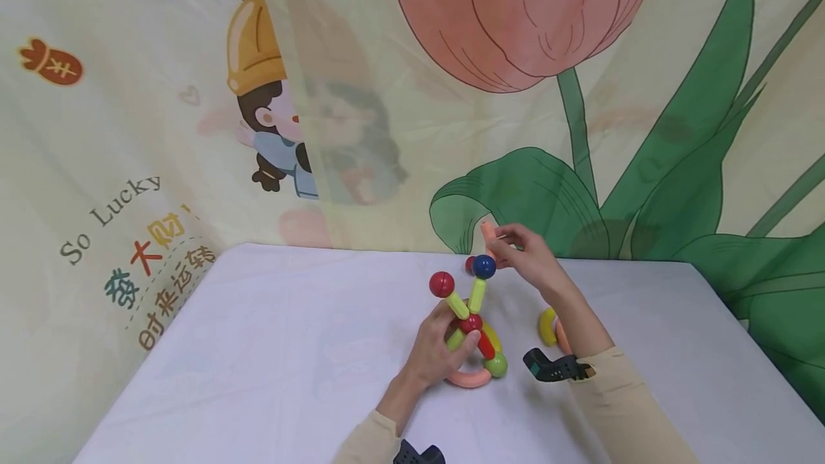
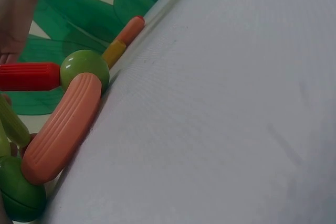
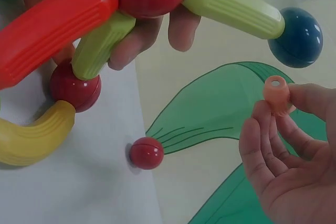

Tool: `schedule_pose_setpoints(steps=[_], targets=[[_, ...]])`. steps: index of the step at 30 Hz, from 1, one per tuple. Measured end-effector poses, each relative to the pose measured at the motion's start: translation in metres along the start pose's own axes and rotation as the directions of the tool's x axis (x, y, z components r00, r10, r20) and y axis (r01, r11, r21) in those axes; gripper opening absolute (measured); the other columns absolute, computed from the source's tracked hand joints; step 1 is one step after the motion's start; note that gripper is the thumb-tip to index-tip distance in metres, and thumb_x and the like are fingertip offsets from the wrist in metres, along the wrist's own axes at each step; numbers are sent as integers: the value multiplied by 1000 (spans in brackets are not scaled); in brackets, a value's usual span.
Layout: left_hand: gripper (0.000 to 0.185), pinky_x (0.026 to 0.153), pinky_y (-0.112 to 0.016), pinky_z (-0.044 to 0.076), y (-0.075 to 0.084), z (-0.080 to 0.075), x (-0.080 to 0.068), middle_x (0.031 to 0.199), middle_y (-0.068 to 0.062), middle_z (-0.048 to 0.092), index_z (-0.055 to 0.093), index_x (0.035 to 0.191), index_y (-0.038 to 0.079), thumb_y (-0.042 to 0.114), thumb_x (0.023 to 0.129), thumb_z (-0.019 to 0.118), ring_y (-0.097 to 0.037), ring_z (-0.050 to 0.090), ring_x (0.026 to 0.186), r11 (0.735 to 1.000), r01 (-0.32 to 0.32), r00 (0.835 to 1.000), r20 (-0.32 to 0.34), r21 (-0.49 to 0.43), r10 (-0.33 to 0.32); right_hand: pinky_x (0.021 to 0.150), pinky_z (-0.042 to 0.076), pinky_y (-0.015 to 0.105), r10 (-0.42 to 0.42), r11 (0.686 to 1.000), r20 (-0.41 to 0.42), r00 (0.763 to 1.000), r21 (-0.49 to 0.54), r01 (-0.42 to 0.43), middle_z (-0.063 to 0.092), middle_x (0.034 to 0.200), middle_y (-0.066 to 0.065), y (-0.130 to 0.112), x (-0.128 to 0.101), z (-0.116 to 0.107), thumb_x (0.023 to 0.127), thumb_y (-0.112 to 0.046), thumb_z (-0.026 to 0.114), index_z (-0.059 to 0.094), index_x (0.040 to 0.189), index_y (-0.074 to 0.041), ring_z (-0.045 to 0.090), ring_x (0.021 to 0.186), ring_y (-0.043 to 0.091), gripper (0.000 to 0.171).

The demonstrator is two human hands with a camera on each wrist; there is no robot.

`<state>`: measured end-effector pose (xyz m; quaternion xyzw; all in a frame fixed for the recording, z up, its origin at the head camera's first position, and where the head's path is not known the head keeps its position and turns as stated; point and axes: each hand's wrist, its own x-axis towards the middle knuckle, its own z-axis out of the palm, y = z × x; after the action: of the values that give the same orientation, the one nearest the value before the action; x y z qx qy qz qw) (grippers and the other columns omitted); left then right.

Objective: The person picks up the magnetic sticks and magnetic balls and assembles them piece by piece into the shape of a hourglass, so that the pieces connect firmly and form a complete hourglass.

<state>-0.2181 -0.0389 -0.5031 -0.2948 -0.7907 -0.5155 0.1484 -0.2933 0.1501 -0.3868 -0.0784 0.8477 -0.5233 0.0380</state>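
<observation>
My left hand (image 1: 433, 349) grips a toy structure of coloured rods and balls standing on the table. At its middle a red ball (image 1: 471, 323) joins a red rod (image 1: 486, 346) and several yellow-green rods. One yellow-green rod (image 1: 477, 296) rises to a blue ball (image 1: 484, 267), another to a red ball (image 1: 442, 284). Low down are a green ball (image 2: 84, 71) and a curved pink rod (image 2: 63, 129). My right hand (image 1: 525, 256) pinches a separate pink rod (image 3: 276, 95) beside the blue ball; the right wrist view shows a gap between them.
A loose red ball (image 3: 147, 153) lies near the table's back edge. To the right, a curved yellow rod (image 1: 547, 326) and a pink rod (image 1: 563, 339) lie together, partly behind my right forearm. A printed curtain (image 1: 361, 41) hangs behind the white table (image 1: 258, 349).
</observation>
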Motion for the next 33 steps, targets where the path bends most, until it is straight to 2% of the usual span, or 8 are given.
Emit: schedule_pose_setpoints(steps=[6, 13, 20, 26, 33], targets=[[45, 89, -25, 52, 1, 0, 0, 121, -6, 54, 50, 128, 8, 23, 88, 62, -15, 57, 109, 1000, 1, 1000, -7, -3, -1, 90, 52, 36, 33, 999, 16, 999, 19, -33, 58, 118, 21, -5, 2, 3, 93, -42, 55, 47, 128, -8, 64, 87, 18, 49], [43, 89, -25, 52, 0, 0, 0, 121, -6, 54, 50, 127, 8, 23, 88, 61, -15, 56, 110, 1000, -21, 1000, -6, 15, 21, 94, 50, 39, 54, 998, 56, 997, 28, -56, 61, 115, 17, -10, 2, 5, 93, -43, 54, 46, 128, -8, 62, 94, 21, 51], [41, 89, -25, 52, 1, -1, 0, 119, -6, 54, 51, 125, 9, 24, 88, 61, -15, 57, 108, 999, -25, 1000, -3, 23, 26, 96, 47, 40, 55, 998, 87, 995, 39, -59, 55, 121, 21, -13, 1, 6, 93, -42, 55, 47, 127, -6, 60, 95, 21, 50], [42, 90, -24, 51, 2, -1, 0, 121, -6, 54, 50, 126, 10, 25, 88, 61, -16, 56, 111, 1000, -17, 1000, 7, 25, 17, 95, 47, 41, 37, 999, 101, 994, 19, -39, 57, 123, 18, -15, 0, 6, 93, -42, 54, 49, 127, -9, 59, 101, 24, 47], [44, 90, -25, 51, 2, -1, 0, 121, -6, 54, 49, 126, 9, 26, 87, 61, -16, 57, 111, 999, -5, 1000, 7, 33, 5, 97, 42, 51, 23, 1000, 124, 992, -6, -22, 54, 126, 14, -19, -2, 8, 93, -41, 55, 50, 129, -17, 51, 113, 30, 44]])
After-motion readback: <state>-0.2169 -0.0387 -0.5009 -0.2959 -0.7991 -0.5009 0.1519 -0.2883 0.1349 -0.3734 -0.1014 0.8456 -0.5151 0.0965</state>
